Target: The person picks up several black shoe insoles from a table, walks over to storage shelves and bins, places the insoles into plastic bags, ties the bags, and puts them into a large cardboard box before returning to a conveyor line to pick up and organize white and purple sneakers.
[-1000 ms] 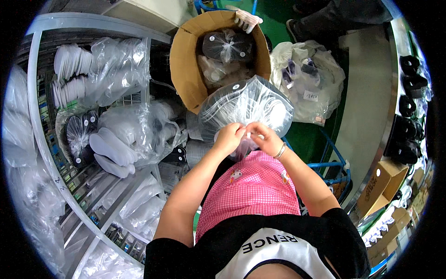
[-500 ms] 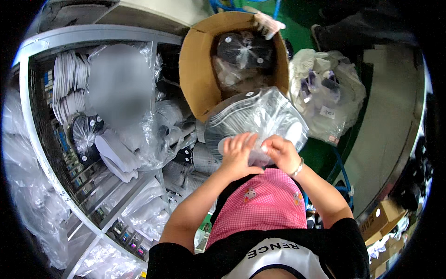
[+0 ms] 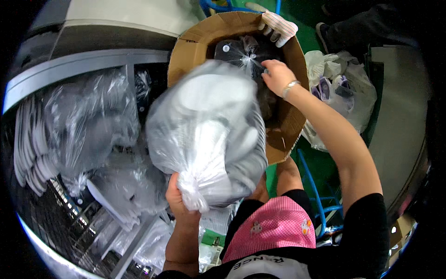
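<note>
My left hand (image 3: 179,197) is closed around the gathered neck of a large clear plastic bag (image 3: 204,135). Stacked flat, rounded pieces in grey, white and dark show through the plastic, which is partly smeared by motion. The bag hangs over the near left side of an open cardboard box (image 3: 190,51) and hides part of it. Inside the box lies another tied clear bag (image 3: 241,52) with dark contents. My right hand (image 3: 278,79) reaches into the box opening, its fingers slightly bent and apart at the right side of that dark bag; whether they touch it, I cannot tell.
A striped work glove (image 3: 278,28) lies over the box's far right rim. Right of the box is a plastic bag with purple and white items (image 3: 341,88). A metal rack (image 3: 93,60) with bagged stacks stands at left. Blue tubing (image 3: 309,186) runs near my legs. Another person's shoe (image 3: 321,36) shows far right.
My left hand has swung the bag from in front of me to the left, now holding its twisted neck. My right hand has left this bag and moved forward into the box opening.
</note>
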Demonstrator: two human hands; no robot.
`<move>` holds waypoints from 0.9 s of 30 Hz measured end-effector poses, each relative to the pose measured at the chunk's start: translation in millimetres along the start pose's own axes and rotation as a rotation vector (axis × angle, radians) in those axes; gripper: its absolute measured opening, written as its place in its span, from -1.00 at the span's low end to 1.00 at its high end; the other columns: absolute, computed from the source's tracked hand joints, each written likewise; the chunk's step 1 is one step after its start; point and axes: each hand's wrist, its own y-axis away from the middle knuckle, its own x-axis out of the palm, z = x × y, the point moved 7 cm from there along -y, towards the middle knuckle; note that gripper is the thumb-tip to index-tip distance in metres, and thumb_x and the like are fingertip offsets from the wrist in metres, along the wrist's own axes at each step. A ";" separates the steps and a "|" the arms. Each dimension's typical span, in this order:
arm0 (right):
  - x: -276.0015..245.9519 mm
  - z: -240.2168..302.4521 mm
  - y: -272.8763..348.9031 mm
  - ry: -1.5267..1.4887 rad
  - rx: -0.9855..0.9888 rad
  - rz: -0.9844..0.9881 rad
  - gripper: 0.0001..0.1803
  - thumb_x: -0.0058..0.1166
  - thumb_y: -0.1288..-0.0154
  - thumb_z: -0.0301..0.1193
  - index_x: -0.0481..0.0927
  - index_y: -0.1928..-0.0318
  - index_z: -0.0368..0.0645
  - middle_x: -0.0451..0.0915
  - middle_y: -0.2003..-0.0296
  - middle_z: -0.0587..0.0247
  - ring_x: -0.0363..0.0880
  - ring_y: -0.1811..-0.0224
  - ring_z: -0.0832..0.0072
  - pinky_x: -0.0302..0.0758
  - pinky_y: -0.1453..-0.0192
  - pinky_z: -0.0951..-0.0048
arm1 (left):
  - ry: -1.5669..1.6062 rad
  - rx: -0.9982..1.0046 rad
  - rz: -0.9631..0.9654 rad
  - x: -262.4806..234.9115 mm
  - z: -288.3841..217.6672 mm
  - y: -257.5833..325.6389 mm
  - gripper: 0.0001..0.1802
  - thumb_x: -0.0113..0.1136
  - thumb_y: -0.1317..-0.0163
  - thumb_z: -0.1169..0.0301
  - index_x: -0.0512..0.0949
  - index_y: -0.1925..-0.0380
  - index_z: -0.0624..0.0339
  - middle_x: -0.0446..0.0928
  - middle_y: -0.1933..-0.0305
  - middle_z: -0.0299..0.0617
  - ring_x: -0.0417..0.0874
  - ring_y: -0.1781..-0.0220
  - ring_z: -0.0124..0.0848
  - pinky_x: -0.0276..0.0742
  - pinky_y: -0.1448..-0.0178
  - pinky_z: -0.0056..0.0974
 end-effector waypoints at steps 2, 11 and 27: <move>41.0 -10.8 -29.7 0.156 0.091 0.069 -0.59 0.00 0.00 -0.41 0.35 0.07 -0.21 0.39 0.10 0.07 0.32 0.00 0.18 0.31 -0.04 0.26 | -0.024 0.036 -0.080 13.3 17.9 -28.8 -0.71 -0.06 -0.17 0.46 0.32 0.10 0.36 0.42 0.23 -0.18 0.45 0.25 -0.50 0.38 0.17 -0.42; 140.4 -50.2 -94.5 0.495 0.043 0.016 -0.40 0.06 -0.01 -0.25 0.23 -0.07 -0.17 0.35 0.01 0.14 0.29 -0.06 0.23 0.19 -0.11 0.13 | 0.098 -1.045 -0.062 116.4 275.0 -50.4 -0.68 -0.02 -0.17 0.22 0.35 0.12 0.12 0.39 0.14 -0.25 0.44 0.25 -0.35 0.48 0.20 -0.23; -39.8 76.6 61.9 -0.580 0.030 0.219 -0.93 0.08 0.22 -0.49 0.46 0.62 -0.16 0.43 0.73 0.34 0.39 0.68 0.55 0.36 0.52 0.44 | 0.473 -0.977 -0.212 75.7 283.7 -37.0 -0.36 -0.03 -0.10 0.14 0.02 -0.18 -0.06 0.06 -0.24 -0.36 0.04 -0.26 -0.37 0.06 -0.15 -0.04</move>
